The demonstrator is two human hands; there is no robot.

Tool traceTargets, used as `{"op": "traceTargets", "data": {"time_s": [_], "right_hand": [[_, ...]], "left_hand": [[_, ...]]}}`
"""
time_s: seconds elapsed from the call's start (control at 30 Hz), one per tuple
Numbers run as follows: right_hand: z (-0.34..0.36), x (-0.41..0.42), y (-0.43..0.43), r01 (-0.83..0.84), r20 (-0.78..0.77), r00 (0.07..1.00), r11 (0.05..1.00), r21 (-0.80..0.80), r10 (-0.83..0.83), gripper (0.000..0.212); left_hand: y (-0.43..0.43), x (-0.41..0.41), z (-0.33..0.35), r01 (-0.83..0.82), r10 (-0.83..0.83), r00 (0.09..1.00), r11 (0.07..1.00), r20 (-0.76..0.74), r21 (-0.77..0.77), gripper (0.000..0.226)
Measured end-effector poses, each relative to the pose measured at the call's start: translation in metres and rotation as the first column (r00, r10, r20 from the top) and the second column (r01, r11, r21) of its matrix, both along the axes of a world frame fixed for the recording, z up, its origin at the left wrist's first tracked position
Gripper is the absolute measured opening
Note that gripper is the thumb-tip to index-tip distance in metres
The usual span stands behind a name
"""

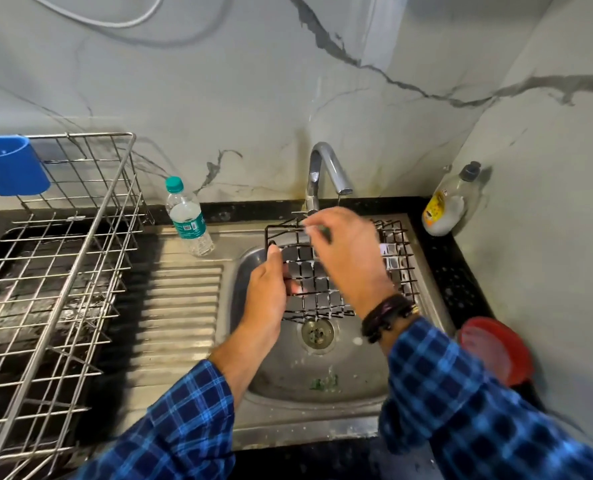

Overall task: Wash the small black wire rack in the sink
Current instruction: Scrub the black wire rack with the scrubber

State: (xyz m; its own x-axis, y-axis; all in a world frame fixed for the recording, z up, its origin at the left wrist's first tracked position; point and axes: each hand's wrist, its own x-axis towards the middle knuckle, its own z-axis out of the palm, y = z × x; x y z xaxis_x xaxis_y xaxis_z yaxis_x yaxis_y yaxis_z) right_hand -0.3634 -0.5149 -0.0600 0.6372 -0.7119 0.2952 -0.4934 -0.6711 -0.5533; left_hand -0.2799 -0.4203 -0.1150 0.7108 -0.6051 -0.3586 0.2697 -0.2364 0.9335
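The small black wire rack point(317, 292) is held tilted over the steel sink point(323, 386), just under the chrome tap point(326, 174). My left hand point(269, 289) grips the rack's left edge, thumb on top and fingers curled underneath. My right hand point(347, 258) hovers over the rack's upper part near the tap's base, fingertips pinched together close to the top wires; whether they hold a wire or something small is unclear. A thin drip hangs from the spout. The drain point(317, 332) shows below the rack.
A large steel dish rack point(63, 258) with a blue plastic holder point(9, 164) fills the left counter. A water bottle point(187, 216) stands by the ribbed drainboard point(180, 313). A soap bottle point(451, 199) sits in the right corner, a red lid point(496, 348) beside the sink.
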Motion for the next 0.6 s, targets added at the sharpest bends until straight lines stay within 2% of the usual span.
{"op": "traceTargets", "data": {"time_s": [0.07, 0.1, 0.2, 0.3, 0.4, 0.5, 0.53, 0.6], "right_hand": [[-0.005, -0.001, 0.003, -0.086, -0.024, 0.996, 0.994, -0.072, 0.085, 0.013], [-0.008, -0.008, -0.005, -0.075, -0.05, 0.996, 0.996, -0.055, 0.073, 0.013], [-0.019, -0.038, -0.036, 0.123, -0.118, 0.986, 0.992, 0.023, -0.119, 0.015], [-0.022, -0.045, -0.043, 0.269, -0.15, 0.953, 0.963, 0.015, -0.264, 0.015], [-0.014, -0.021, -0.009, 0.141, -0.095, 0.986, 0.989, 0.047, -0.136, 0.018], [-0.015, -0.007, 0.018, -0.041, -0.004, 0.999, 0.999, -0.018, 0.041, 0.011], [-0.016, -0.013, 0.013, -0.03, -0.001, 1.0, 1.0, 0.007, 0.03, 0.01], [-0.022, -0.037, -0.012, 0.112, -0.014, 0.994, 0.989, 0.092, -0.112, 0.011]], "left_hand": [[0.001, -0.001, -0.003, -0.012, 0.012, 1.0, 1.0, -0.005, -0.009, 0.046], [0.002, -0.001, -0.004, -0.015, 0.014, 1.0, 1.0, -0.021, -0.008, 0.045], [0.007, 0.001, -0.003, -0.017, 0.017, 0.999, 1.0, -0.045, 0.011, 0.043], [0.008, -0.001, -0.002, -0.017, 0.017, 1.0, 1.0, -0.021, 0.011, 0.043], [0.004, -0.001, -0.004, -0.031, 0.031, 0.999, 0.999, -0.022, -0.013, 0.044], [-0.001, -0.002, -0.005, -0.029, 0.028, 1.0, 0.998, -0.01, -0.047, 0.046], [-0.001, -0.002, -0.006, -0.033, 0.033, 0.999, 0.999, -0.013, -0.041, 0.046], [0.003, 0.0, -0.006, -0.049, 0.048, 0.998, 0.999, -0.027, -0.023, 0.044]]}}
